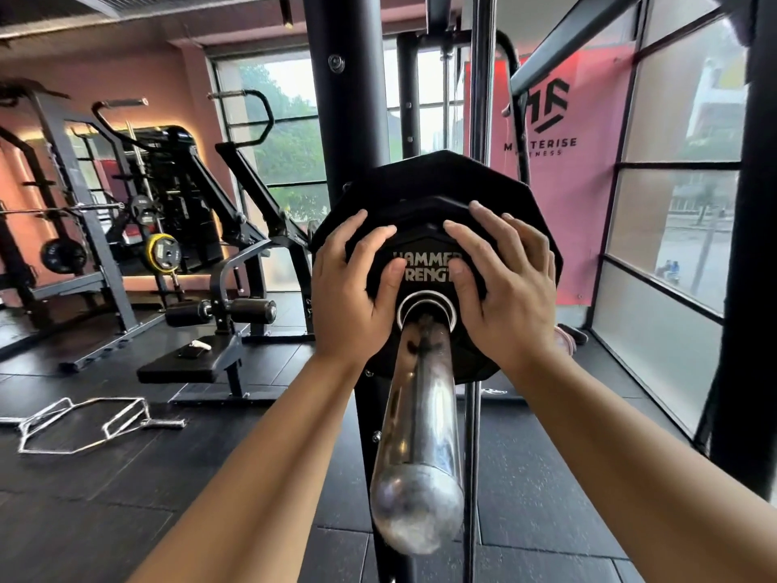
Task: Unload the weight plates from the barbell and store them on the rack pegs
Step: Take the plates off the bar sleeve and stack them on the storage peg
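1. The left hand point(353, 288) and the right hand point(508, 284) are gripping the small plate point(425, 241) from either side. The fingers are spreading and curling over its rim, and the thumbs are pressing on its face just above the hole.
2. The small plate is sitting between the hands on the bar point(420, 414), flat against the big plate point(521, 191) just behind the fingertips.
3. As I judge it, the pull should be running straight along the bar toward the wrists, with both hands moving evenly. Tipping the plate risks jamming its hole on the metal.
4. The bar is reaching out past the wrists, so the plate is needing support along that whole length, and the arms should be bracing for its weight as it comes free.
5. Both plates are looking matt black and rubbery, many-sided, with flat edges offering purchase. The bar is shining as scuffed, polished steel, round and slick, with a domed end.
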